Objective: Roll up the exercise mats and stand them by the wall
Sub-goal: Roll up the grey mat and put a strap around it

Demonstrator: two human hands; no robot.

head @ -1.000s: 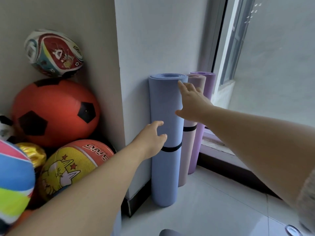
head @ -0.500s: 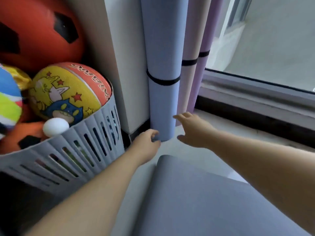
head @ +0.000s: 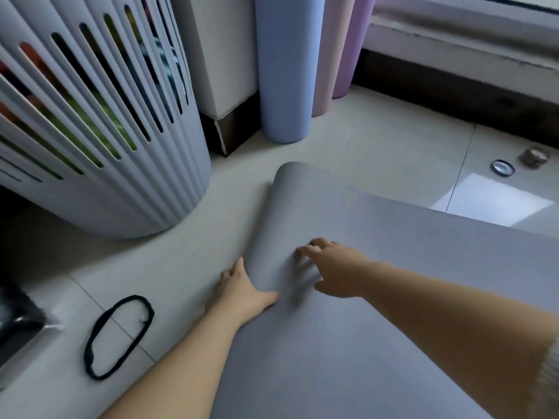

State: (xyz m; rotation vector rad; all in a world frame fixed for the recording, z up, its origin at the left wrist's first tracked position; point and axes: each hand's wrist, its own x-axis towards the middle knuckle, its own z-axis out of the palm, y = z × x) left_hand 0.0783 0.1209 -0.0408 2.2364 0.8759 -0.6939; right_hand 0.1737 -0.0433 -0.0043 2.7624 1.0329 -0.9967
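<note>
Fingers (head: 305,252) of the right hand (head: 335,272) are spread wide and slightly bent, tips pressing down on the grey mat (head: 378,297); a bit blurred, holding nothing. Left hand (head: 242,293) sits just left of them, its fingers (head: 230,273) narrow and roughly straight, lying on the floor (head: 181,267) against the left side of the mat's curled end (head: 284,207); the thumb is hidden by the mat edge. Grey mat lies mostly flat under and behind both hands, with 1 end curled into a loose low roll running forward from the fingers toward the wall corner (head: 223,55). Ahead of the fingers, well apart, 3 rolled mats stand upright on the floor: blue mat (head: 286,71) nearest and against the wall corner, pink mat (head: 331,55) tight beside it on the right, purple mat (head: 354,46) right again, by the window sill (head: 453,40). Ahead-left of the left fingers is a white slatted basket (head: 121,176), with coloured things inside seen only through the slats. Left of the left hand, near, a black elastic band (head: 118,337) lies in a loose loop on the tiles. Further left at the frame edge is a dark object (head: 15,322), cannot tell what. Far right of the right fingers are 1 small metal ring (head: 502,168) and 1 small round jar (head: 534,157) just beside it, both apart from the mat.
</note>
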